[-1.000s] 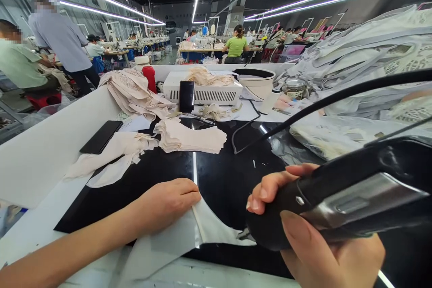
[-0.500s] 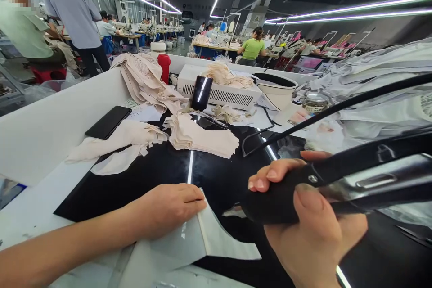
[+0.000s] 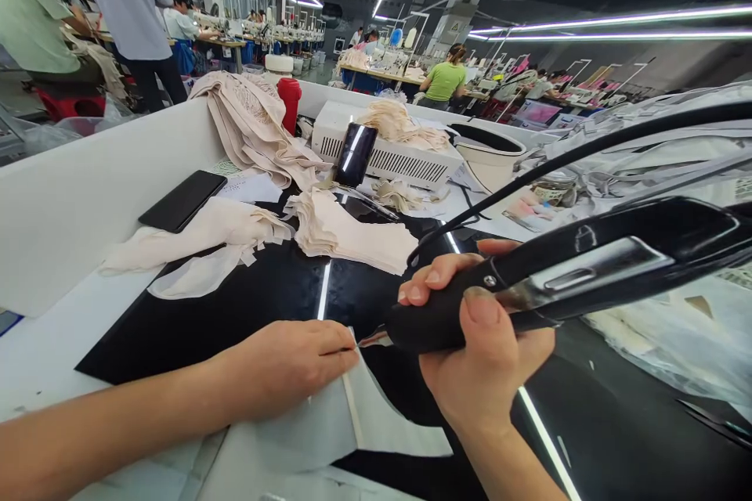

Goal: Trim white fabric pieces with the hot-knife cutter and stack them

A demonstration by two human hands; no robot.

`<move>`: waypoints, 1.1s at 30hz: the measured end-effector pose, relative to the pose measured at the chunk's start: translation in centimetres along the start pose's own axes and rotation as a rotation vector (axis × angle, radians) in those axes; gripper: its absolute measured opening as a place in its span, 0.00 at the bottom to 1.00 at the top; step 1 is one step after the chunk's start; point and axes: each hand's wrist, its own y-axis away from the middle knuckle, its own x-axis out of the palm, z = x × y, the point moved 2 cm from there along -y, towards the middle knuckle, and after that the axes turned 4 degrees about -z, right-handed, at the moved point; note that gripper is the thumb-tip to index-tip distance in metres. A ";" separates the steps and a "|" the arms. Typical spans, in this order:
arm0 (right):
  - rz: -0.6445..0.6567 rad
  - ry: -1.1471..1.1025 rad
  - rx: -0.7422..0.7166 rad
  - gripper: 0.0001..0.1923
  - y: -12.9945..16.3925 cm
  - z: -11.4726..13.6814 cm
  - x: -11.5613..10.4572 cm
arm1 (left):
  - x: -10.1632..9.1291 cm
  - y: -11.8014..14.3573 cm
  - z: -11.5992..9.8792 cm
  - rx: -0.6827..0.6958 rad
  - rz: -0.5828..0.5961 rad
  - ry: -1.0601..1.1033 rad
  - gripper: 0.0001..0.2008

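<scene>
Since the earlier frame I see the right hand (image 3: 482, 360), wrapped tight round the black handheld cutter tool (image 3: 564, 274), bring its tip to the pale grey fabric piece (image 3: 376, 415) pinned flat by the left hand (image 3: 287, 364); cutting looks barely started.

Head-worn camera looks forward and down, close over the worktable (image 3: 70, 196).

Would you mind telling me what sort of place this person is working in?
Most likely a garment factory floor. Rows of worktables with seated workers run under long strip lights, cut cream fabric pieces lie stacked on the black table, and the right hand grips a corded black tool.
</scene>
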 end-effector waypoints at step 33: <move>0.000 0.058 0.023 0.19 1.1 1.7 -0.9 | -0.6 -0.1 0.5 -0.015 0.057 -0.003 0.12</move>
